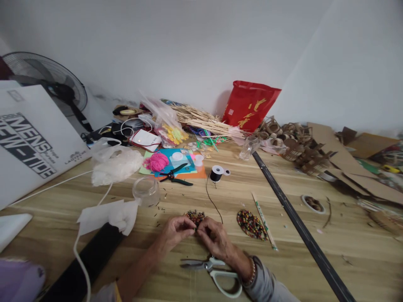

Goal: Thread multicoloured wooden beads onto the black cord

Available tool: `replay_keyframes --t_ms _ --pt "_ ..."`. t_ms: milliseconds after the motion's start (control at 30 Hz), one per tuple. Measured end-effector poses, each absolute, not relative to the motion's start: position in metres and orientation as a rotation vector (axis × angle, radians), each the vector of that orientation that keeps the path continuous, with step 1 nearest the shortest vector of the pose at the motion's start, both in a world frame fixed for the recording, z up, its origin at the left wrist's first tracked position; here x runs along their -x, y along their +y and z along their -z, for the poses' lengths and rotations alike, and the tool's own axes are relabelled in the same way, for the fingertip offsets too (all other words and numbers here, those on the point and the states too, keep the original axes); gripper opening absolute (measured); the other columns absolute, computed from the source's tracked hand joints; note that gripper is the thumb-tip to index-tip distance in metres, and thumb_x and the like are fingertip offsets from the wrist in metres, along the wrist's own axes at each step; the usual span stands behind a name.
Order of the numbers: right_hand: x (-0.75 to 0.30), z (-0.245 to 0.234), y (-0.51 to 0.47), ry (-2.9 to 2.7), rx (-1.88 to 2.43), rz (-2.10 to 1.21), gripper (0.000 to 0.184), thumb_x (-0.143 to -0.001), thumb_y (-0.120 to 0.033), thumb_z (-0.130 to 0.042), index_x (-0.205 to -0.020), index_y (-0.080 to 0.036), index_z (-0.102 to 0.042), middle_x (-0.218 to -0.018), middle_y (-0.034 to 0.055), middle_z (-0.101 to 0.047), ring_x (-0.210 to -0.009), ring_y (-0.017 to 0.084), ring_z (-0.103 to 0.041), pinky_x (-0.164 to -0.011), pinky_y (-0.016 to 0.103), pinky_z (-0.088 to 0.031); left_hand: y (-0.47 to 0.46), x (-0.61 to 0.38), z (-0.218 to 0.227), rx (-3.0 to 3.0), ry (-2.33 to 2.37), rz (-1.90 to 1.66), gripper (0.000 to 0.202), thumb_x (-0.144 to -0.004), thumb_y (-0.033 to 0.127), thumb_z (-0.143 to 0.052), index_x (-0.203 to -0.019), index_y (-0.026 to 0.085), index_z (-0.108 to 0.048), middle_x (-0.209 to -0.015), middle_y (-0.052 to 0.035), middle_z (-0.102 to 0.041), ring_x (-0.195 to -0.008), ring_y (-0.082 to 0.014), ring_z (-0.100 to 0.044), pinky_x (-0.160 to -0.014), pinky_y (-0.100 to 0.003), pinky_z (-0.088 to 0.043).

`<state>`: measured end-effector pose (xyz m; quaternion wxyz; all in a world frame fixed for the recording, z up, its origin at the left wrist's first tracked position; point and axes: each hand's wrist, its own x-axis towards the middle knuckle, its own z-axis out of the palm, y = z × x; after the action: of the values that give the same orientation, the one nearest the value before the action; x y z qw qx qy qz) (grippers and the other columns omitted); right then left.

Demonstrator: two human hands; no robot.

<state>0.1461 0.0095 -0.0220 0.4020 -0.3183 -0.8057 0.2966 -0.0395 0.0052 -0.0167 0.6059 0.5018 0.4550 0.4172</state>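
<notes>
My left hand [175, 232] and my right hand [214, 237] meet fingertip to fingertip on the wooden table [220, 197], both pinched on a small cluster of dark and coloured beads [195, 217]. A thin black cord [213, 201] runs from the hands up to a black thread spool [216, 173]. To the right lies an oval beaded piece [251, 224] beside a wrapped pair of chopsticks [263, 220]. White-handled scissors [217, 272] lie under my right wrist.
A clear glass jar [146, 191], white tissue [108, 216], a plastic bag [115, 164], pink yarn [156, 161] and black pliers [174, 176] sit to the left and behind. A long black bar [299, 226] crosses diagonally at right. Cardboard pieces [346, 167], a red bag [250, 105] and a fan [47, 84] line the back.
</notes>
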Motion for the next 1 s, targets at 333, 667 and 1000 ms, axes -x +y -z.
replay_keyframes --t_ms 333,667,1000 --pt "-0.1456 0.0205 0.0092 -2.055 0.808 -0.752 0.016 -0.090 -0.024 -0.050 -0.077 -0.017 -0.056 -0.065 0.0013 -0.055 -0.056 0.012 -0.050 -0.053 0.022 -0.039 0.0061 0.0402 0.0186 -1.208 1.030 -0.969 0.018 -0.059 0.027 -0.077 -0.070 0.014 -0.071 -0.067 -0.0018 -0.068 -0.065 -0.0158 -0.059 -0.065 -0.026 -0.044" --pt "-0.1448 0.0187 0.0092 -2.055 0.775 -0.721 0.017 -0.090 -0.025 -0.050 -0.078 -0.017 -0.057 -0.066 0.0020 -0.057 -0.058 0.013 -0.051 -0.053 0.022 -0.040 0.0045 0.0421 0.0179 -1.241 1.030 -0.943 0.021 -0.063 0.031 -0.076 -0.073 0.013 -0.072 -0.070 -0.0036 -0.070 -0.069 -0.0175 -0.061 -0.067 -0.027 -0.045" --pt "-0.1447 0.0193 0.0089 -2.059 0.781 -0.733 0.016 -0.090 -0.025 -0.051 -0.079 -0.017 -0.058 -0.066 0.0023 -0.058 -0.058 0.013 -0.051 -0.053 0.023 -0.039 0.0048 0.0403 0.0169 -1.211 1.021 -0.959 0.021 -0.060 0.031 -0.078 -0.069 0.013 -0.071 -0.066 -0.0027 -0.069 -0.065 -0.0163 -0.060 -0.065 -0.026 -0.045"
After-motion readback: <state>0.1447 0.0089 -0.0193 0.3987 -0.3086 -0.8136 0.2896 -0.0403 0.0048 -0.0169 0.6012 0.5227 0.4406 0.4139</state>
